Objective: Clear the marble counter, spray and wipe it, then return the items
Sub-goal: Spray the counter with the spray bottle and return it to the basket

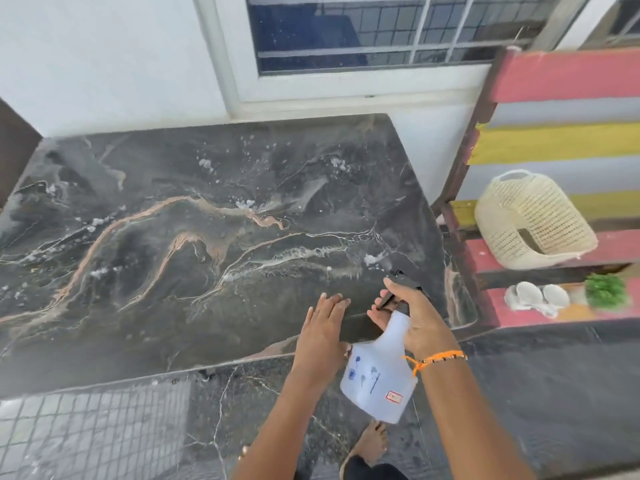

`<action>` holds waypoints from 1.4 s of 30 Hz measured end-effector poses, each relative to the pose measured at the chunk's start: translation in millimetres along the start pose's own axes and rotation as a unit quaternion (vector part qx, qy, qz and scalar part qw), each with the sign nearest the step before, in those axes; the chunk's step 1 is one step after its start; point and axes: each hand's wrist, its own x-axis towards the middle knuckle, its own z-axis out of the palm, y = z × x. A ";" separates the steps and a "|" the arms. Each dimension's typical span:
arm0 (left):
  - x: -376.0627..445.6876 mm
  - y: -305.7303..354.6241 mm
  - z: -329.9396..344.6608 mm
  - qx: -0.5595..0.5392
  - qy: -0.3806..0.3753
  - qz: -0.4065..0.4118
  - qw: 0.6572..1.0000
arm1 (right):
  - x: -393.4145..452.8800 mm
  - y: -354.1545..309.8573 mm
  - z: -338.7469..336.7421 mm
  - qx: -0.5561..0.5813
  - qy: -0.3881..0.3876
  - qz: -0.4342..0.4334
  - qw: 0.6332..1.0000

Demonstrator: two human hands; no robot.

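While spraying: bench (173,209) cleared, foam spots across far half.
R hand (412,317): wrapped on spray bottle (377,375) neck, near-right edge.
L hand (320,330): flat, empty, beside bottle.
Next: needs cloth, none seen.

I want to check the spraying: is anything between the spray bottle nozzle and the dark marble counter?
Nothing visible. The right hand holds the white plastic spray bottle over the dark marble counter; the left hand is beside it.
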 end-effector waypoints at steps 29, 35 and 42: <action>219.6 246.3 71.4 -0.217 -0.107 0.097 0.966 | 9.0 -241.4 -148.3 -0.151 0.174 -0.425 0.875; 283.5 276.0 104.0 -0.214 -0.083 0.075 0.970 | 87.2 -314.7 -201.0 -0.351 0.282 -0.441 0.776; 350.6 324.0 152.5 -0.252 -0.006 -0.045 0.967 | 161.0 -399.4 -254.2 -0.399 0.280 -0.402 0.775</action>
